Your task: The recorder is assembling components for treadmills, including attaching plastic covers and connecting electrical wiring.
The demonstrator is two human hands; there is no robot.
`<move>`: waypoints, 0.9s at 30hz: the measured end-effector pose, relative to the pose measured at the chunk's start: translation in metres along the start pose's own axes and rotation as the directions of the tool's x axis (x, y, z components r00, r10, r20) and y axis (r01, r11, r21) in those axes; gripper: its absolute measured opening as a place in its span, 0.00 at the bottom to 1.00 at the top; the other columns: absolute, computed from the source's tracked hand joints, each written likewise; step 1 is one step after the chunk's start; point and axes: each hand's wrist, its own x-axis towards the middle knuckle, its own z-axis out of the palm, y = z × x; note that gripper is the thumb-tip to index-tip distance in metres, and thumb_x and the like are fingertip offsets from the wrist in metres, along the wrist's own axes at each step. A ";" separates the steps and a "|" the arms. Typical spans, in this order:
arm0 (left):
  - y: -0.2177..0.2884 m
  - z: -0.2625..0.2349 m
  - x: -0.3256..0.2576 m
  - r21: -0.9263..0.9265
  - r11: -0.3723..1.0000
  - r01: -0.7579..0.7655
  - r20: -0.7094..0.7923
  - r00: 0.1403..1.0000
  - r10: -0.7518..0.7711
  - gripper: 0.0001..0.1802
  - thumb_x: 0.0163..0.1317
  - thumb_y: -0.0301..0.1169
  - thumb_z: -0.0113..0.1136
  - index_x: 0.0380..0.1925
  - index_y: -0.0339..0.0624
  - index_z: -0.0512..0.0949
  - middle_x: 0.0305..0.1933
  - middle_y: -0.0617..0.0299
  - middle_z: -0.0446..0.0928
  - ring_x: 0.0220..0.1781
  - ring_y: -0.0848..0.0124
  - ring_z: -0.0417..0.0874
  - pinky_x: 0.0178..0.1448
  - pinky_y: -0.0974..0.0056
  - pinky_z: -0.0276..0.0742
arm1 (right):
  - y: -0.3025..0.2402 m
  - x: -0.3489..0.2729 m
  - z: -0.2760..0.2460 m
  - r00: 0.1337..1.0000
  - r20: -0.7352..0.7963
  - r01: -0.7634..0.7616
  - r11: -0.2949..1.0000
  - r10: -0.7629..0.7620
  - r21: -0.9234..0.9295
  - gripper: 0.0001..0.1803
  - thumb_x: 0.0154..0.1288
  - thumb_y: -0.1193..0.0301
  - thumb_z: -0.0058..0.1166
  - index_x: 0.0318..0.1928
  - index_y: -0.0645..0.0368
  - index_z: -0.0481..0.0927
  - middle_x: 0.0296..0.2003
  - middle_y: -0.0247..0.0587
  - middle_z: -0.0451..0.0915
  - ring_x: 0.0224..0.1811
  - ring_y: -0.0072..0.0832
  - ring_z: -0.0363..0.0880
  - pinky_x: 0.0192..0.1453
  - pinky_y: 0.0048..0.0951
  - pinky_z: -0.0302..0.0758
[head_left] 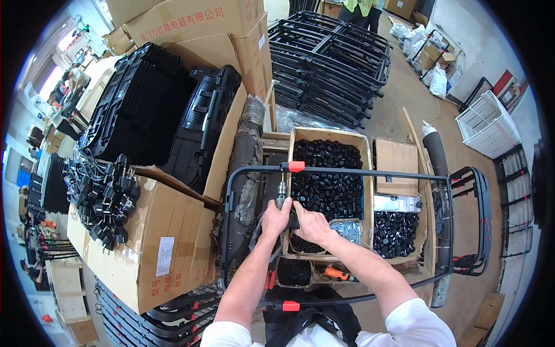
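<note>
I am holding a powered screwdriver [281,194] upright in my left hand [275,218], fingers wrapped tight; my right hand [312,222] is pinching at its grip, above the cardboard box's [365,173] near-left corner. It is judged rigid, moderately heavy; best gripped mid-body

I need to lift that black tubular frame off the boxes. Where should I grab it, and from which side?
Grip the black tubular frame on its two long bars, near the red clips, one hand on the far bar and one on the near bar. Come from above at the near side: the bars lie roughly level and bare there. The left hand and right hand work at its middle with a tool.
</note>
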 end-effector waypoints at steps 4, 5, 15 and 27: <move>0.003 0.003 0.003 0.020 1.000 -0.011 -0.012 1.000 0.011 0.42 0.71 0.65 0.57 0.53 0.28 0.77 0.51 0.28 0.84 0.59 0.34 0.85 0.63 0.42 0.78 | 0.002 0.000 0.001 0.999 -0.042 0.003 0.999 -0.001 0.040 0.47 0.52 0.69 0.73 0.71 0.66 0.63 0.45 0.64 0.86 0.45 0.59 0.88 0.50 0.52 0.86; 0.005 0.003 0.004 0.024 1.000 -0.004 -0.006 1.000 0.004 0.43 0.71 0.65 0.57 0.54 0.28 0.76 0.51 0.27 0.84 0.59 0.33 0.84 0.63 0.42 0.78 | 0.003 0.001 0.001 0.999 -0.044 0.001 0.999 0.001 0.041 0.47 0.52 0.69 0.73 0.71 0.66 0.63 0.45 0.64 0.86 0.45 0.59 0.88 0.50 0.52 0.86; 0.000 0.004 0.005 0.052 0.999 0.012 -0.073 0.997 -0.008 0.48 0.64 0.68 0.64 0.57 0.27 0.75 0.53 0.28 0.84 0.59 0.35 0.85 0.64 0.42 0.79 | -0.004 0.001 0.004 0.996 -0.054 0.067 0.997 -0.065 0.030 0.29 0.53 0.71 0.72 0.54 0.60 0.72 0.55 0.53 0.72 0.53 0.53 0.84 0.50 0.51 0.85; 0.003 -0.002 -0.009 0.064 0.998 -0.030 -0.093 0.995 0.036 0.40 0.60 0.65 0.68 0.45 0.33 0.83 0.46 0.37 0.88 0.53 0.42 0.89 0.58 0.45 0.82 | -0.007 -0.011 0.007 0.998 -0.033 0.047 0.999 -0.047 0.013 0.32 0.50 0.72 0.74 0.54 0.60 0.71 0.57 0.53 0.73 0.52 0.55 0.84 0.50 0.52 0.85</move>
